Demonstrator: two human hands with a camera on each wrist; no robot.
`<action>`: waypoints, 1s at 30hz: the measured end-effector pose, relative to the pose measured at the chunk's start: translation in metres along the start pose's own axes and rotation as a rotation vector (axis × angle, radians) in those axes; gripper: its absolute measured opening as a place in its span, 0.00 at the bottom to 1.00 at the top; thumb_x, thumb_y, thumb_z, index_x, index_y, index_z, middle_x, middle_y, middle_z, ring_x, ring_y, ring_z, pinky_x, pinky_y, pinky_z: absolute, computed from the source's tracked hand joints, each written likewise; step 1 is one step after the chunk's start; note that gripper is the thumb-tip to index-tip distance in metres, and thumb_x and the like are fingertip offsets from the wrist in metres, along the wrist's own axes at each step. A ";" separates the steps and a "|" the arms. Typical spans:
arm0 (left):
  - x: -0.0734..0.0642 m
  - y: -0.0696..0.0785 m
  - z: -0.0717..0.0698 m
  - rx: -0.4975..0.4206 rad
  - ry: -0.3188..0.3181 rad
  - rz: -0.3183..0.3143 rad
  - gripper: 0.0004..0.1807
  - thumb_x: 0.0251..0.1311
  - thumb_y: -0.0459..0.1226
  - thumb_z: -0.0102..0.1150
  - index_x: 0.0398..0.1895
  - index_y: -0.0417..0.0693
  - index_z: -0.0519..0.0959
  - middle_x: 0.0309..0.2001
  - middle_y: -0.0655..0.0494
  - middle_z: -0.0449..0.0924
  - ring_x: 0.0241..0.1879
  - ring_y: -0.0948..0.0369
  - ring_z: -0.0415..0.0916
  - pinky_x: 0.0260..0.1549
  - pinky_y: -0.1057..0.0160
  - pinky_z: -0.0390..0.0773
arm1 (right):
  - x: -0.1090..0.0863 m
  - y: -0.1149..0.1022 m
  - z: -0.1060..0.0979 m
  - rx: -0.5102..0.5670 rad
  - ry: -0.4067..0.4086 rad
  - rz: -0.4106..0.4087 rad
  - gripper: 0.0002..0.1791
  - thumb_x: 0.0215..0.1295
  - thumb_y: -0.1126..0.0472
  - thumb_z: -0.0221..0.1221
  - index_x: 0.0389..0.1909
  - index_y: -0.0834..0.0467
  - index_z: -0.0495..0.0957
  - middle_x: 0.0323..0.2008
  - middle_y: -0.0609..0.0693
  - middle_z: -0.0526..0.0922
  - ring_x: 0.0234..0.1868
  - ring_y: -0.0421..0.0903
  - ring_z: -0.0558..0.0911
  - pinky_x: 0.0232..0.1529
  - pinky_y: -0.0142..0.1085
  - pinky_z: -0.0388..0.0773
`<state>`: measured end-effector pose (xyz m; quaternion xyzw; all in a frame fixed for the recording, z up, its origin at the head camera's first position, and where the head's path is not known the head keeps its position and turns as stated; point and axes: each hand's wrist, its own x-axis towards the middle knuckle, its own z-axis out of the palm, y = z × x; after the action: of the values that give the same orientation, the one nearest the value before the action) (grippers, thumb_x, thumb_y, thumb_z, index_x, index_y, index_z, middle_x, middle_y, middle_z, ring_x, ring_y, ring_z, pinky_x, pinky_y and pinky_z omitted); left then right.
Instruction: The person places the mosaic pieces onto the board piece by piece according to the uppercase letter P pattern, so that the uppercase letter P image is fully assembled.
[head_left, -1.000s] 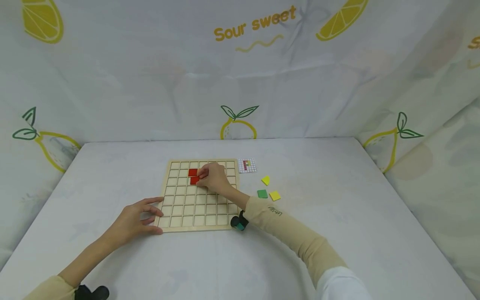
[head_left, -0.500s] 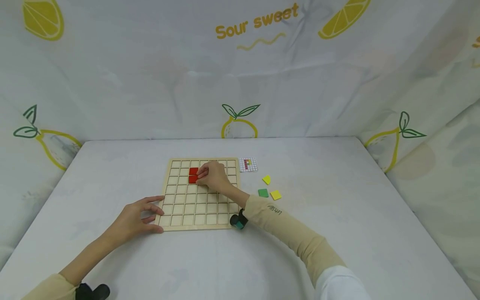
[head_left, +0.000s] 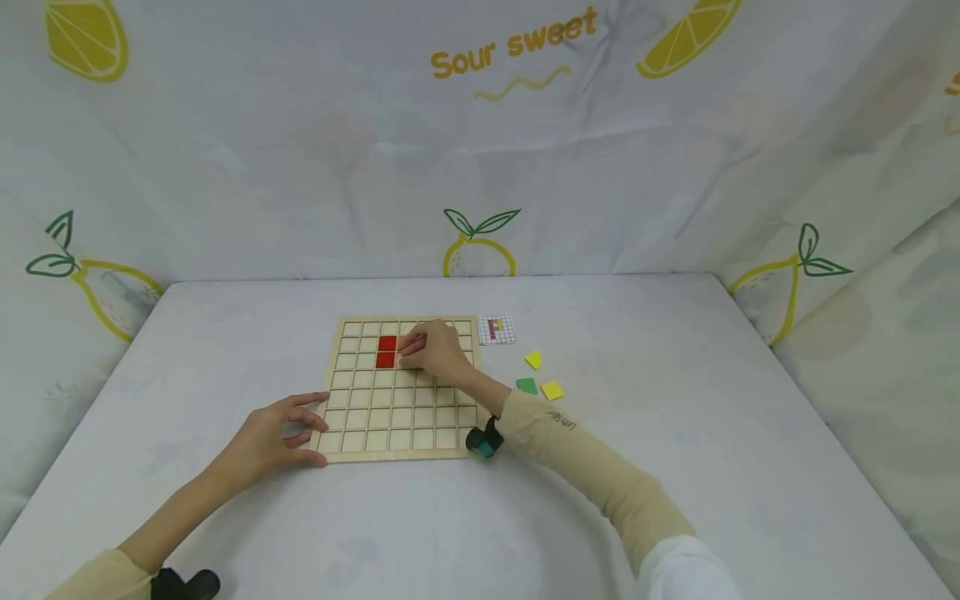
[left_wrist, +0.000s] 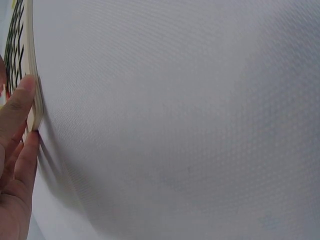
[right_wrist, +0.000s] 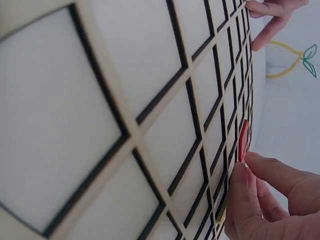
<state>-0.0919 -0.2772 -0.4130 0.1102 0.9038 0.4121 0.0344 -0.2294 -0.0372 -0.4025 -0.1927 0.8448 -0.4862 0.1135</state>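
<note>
A wooden grid board [head_left: 392,455] lies on the table, with two red tiles [head_left: 386,359] one above the other in neighbouring cells. My right hand [head_left: 438,352] hovers over the board just right of these tiles. Its thumb and forefinger are bent and slightly apart in the head view, and nothing shows between them. The right wrist view has them close to a red tile [right_wrist: 243,140], with a bit of yellow [right_wrist: 221,214] on the board partly behind the thumb. At the front left corner, my left hand [head_left: 266,433] holds the board's edge between thumb and fingers.
A small pattern card [head_left: 496,330] lies against the board's right side. Right of the board are a rounded yellow piece [head_left: 533,360], a green tile [head_left: 527,386] and a yellow square tile [head_left: 552,390]. A lemon-print cloth [head_left: 300,167] rises behind the table.
My right hand shifts slightly right, away from the red tiles, and the lower one now shows whole. That lower tile moved slightly left earlier. My left hand stays at the board's edge.
</note>
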 end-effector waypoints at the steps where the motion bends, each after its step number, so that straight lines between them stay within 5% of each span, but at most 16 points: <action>1: 0.000 0.000 0.000 0.003 -0.001 0.000 0.20 0.33 0.32 0.79 0.33 0.41 0.81 0.61 0.40 0.71 0.54 0.42 0.75 0.41 0.69 0.85 | -0.001 0.001 -0.004 0.006 -0.004 0.014 0.10 0.53 0.71 0.69 0.37 0.67 0.83 0.31 0.58 0.86 0.33 0.48 0.85 0.39 0.29 0.84; 6: 0.001 0.001 0.001 -0.010 -0.010 -0.009 0.20 0.34 0.33 0.79 0.33 0.41 0.81 0.62 0.39 0.70 0.54 0.43 0.75 0.42 0.68 0.85 | -0.007 0.006 -0.030 0.185 -0.032 0.138 0.12 0.55 0.73 0.66 0.42 0.68 0.81 0.35 0.59 0.84 0.31 0.47 0.84 0.37 0.35 0.87; 11: 0.002 0.003 0.002 0.018 -0.009 -0.014 0.20 0.33 0.33 0.79 0.33 0.42 0.82 0.61 0.40 0.71 0.52 0.44 0.77 0.40 0.68 0.85 | -0.021 0.016 -0.061 0.287 -0.061 0.170 0.16 0.58 0.74 0.63 0.48 0.71 0.78 0.43 0.61 0.82 0.35 0.43 0.82 0.44 0.40 0.87; 22: 0.001 0.000 0.000 -0.012 -0.013 -0.003 0.20 0.34 0.34 0.79 0.34 0.41 0.81 0.62 0.39 0.70 0.49 0.45 0.79 0.41 0.68 0.85 | -0.065 0.035 -0.117 0.246 -0.087 0.240 0.20 0.62 0.70 0.61 0.56 0.68 0.74 0.54 0.64 0.78 0.48 0.50 0.81 0.50 0.39 0.84; 30: -0.001 -0.001 0.000 0.005 -0.012 -0.008 0.21 0.34 0.36 0.79 0.34 0.42 0.82 0.62 0.40 0.70 0.48 0.46 0.80 0.41 0.68 0.85 | -0.100 0.052 -0.133 0.173 -0.060 0.205 0.22 0.62 0.64 0.63 0.56 0.65 0.74 0.54 0.63 0.78 0.50 0.52 0.81 0.49 0.35 0.84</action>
<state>-0.0915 -0.2780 -0.4142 0.1091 0.9050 0.4091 0.0413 -0.2013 0.1337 -0.3800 -0.1095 0.8110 -0.5372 0.2041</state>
